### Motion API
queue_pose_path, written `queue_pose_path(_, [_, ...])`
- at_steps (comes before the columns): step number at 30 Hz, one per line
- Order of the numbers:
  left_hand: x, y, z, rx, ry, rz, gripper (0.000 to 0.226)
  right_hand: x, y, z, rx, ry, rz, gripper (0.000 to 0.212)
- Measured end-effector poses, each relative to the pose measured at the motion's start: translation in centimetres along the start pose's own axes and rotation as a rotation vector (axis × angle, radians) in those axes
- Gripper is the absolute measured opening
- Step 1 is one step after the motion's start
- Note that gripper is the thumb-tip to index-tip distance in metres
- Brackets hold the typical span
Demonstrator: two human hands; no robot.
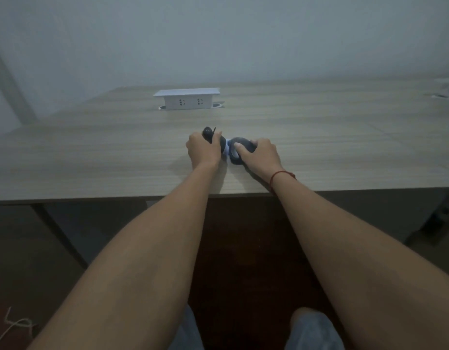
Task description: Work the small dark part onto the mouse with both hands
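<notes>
Dark rounded object [237, 154] lies gripped between both hands, left fingers [193, 145] and right fingers [239, 147] curled round it.

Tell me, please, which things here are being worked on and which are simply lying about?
In hand:
- dark rounded object, gripped by left hand
- dark oval ring-shaped piece, gripped by right hand

Lying about:
- white rectangular socket box on the wood-grain table

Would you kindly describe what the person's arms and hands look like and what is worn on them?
Both forearms are bare, with no sleeves in view. The right hand has a thin red string bracelet tied round its wrist. The left hand and its wrist wear nothing. No rings, watch or gloves show on either hand.
</notes>
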State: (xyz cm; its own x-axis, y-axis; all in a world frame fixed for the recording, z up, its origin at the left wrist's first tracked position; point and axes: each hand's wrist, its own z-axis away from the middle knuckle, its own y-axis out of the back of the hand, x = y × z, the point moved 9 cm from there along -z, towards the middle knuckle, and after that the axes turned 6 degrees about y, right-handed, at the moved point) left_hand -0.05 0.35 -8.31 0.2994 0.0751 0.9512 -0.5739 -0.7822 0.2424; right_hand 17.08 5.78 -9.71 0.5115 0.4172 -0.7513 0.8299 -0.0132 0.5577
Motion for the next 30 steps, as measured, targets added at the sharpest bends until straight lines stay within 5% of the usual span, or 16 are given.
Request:
queue_pose_path(9, [-1.5, 0.7, 0.3, -0.109, 0.100, 0.188, 0.027, 0.4, -0.1, -0.4, 0.023, -0.061, 0.028, 0.049])
queue_pose_path(17, [-0.7, 1.3, 0.0, 0.070, 0.089, 0.179, 0.035, -0.4, -0.6, -0.2, -0.082, 0.069, -0.016, 0.040])
queue_pose_path(26, [-0.8, 0.5, 0.3, -0.213, 0.038, 0.111, 0.020, 0.3, 0.3, -0.4, 0.035, -0.060, 0.096, 0.050])
queue_pose_path(30, [-1.0, 0.8, -0.2, -0.100, 0.060, 0.123, 0.030, 0.1, 0.0, -0.2, -0.002, -0.001, 0.008, 0.044])
